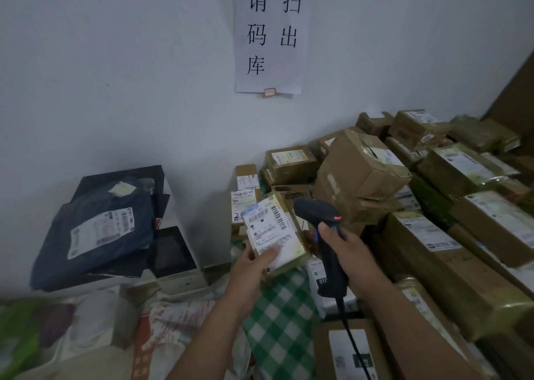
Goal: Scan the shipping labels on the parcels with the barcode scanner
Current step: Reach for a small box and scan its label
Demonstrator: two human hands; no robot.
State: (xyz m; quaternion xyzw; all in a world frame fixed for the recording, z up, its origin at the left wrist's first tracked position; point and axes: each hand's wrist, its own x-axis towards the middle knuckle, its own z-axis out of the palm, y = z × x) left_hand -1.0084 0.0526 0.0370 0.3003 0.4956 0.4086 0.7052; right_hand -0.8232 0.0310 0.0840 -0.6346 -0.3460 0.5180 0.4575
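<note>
At left a dark bag (98, 229) lies label-up for easy reading. At centre the left hand (252, 267) grips a small parcel (293, 235), tilting its label (267, 229) toward the scanner (318, 212), which the right hand (355, 261) clasps by the handle just beside it; whether the trigger is pressed I cannot tell. Stacked boxes (361, 163) fill the right, within reach.

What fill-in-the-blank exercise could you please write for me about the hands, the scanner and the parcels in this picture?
The right hand grips the barcode scanner by its ____.
The left hand holds a small parcel with its white ____ facing the camera.
A paper sign hangs on the ____.
The checked cloth is white and ____.
Missing words: handle, label, wall, green.
</note>
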